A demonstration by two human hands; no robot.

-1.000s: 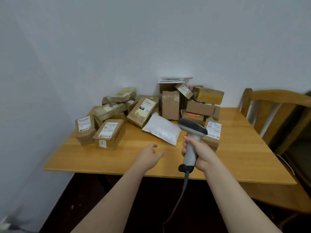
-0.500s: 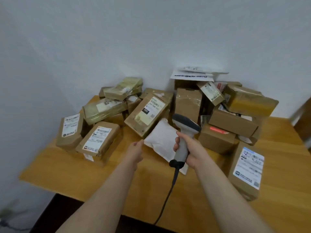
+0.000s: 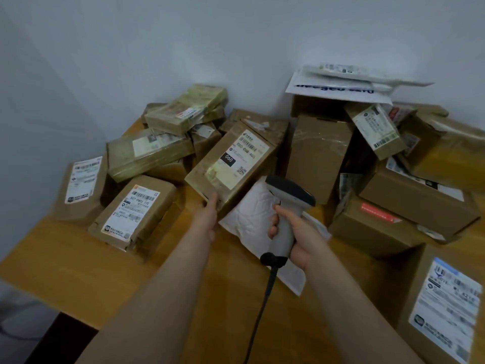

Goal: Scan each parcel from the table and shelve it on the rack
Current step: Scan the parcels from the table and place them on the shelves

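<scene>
Two hands busy. Left hand (image 3: 210,215) has the near bottom corner of the 060-label parcel (image 3: 233,164): thumb on its edge, other fingers go under & out of sight, so it reads as a grip, not fully shown. Parcel leans back on the pile, label face up, prob. held that way so the barcode stays readable.

Right hand (image 3: 298,232) is wrapped tight round the handle of the scanner (image 3: 287,203), fingers curled across its front. Scanner head sits just right of the left fingertips, near the label; can't tell exactly where its window aims. Cable (image 3: 265,298) trails down twd the near edge of the table (image 3: 65,258).

White mailer (image 3: 249,219) lies flat between the two sets of fingers, partly under the parcel corner. Labelled box (image 3: 135,211) is just left of the left fingers, untouched. Rack not in view.

Vs 0.5 s ago: left hand was short of the parcel, beside the mailer, holding nothing; now it's on the corner. Scanner grip same. Camera has moved in closer. Scan prob. not yet done.
</scene>
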